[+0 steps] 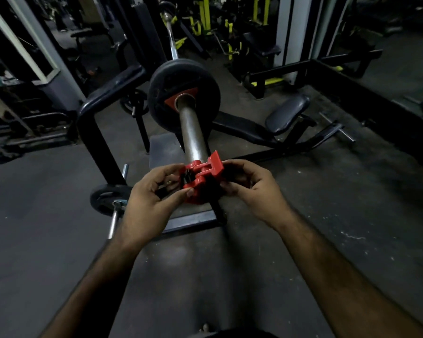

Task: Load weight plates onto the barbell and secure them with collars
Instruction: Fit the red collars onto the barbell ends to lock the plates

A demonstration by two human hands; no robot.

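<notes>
Gripping red collar (202,180), seemingly at barbell (193,128) end

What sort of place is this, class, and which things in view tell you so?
Most likely a gym: a steel barbell sleeve carrying a round black weight plate, a black padded bench, and yellow-and-black exercise machines behind.
</notes>
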